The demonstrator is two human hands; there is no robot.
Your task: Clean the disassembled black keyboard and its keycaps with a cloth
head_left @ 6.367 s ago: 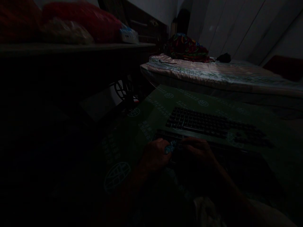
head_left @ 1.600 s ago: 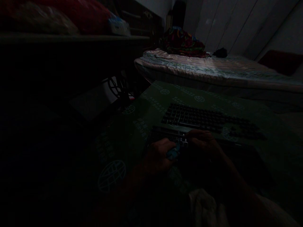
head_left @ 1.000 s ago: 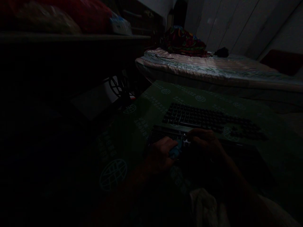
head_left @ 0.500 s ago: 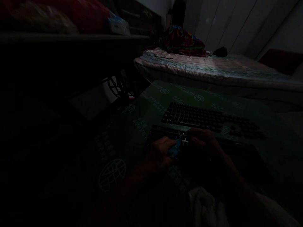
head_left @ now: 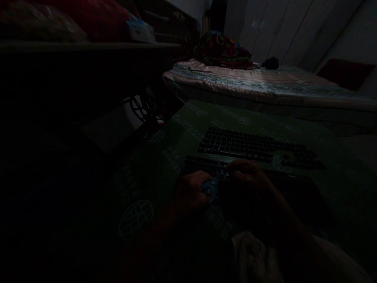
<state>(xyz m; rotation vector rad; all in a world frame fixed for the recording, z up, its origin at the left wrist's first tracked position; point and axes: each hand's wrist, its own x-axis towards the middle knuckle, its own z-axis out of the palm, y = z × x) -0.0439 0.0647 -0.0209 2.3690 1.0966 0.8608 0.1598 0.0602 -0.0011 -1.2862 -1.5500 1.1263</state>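
Observation:
The scene is very dark. My left hand is curled around a small light-blue object just in front of a dark keyboard. My right hand is beside it, fingers bent and pinched at the object's upper end, near the keyboard's front edge. Both hands rest over a green cloth printed with white globe marks. What the small blue object is cannot be made out.
A bed with a pale striped cover lies behind the cloth, a colourful bundle and a dark small item on it. A dark table with red bags stands at left. A pale cloth lies near my lap.
The hands have stayed together at the keyboard's front edge. The blue object shifted slightly lower and left between them. The camera view drifted a little.

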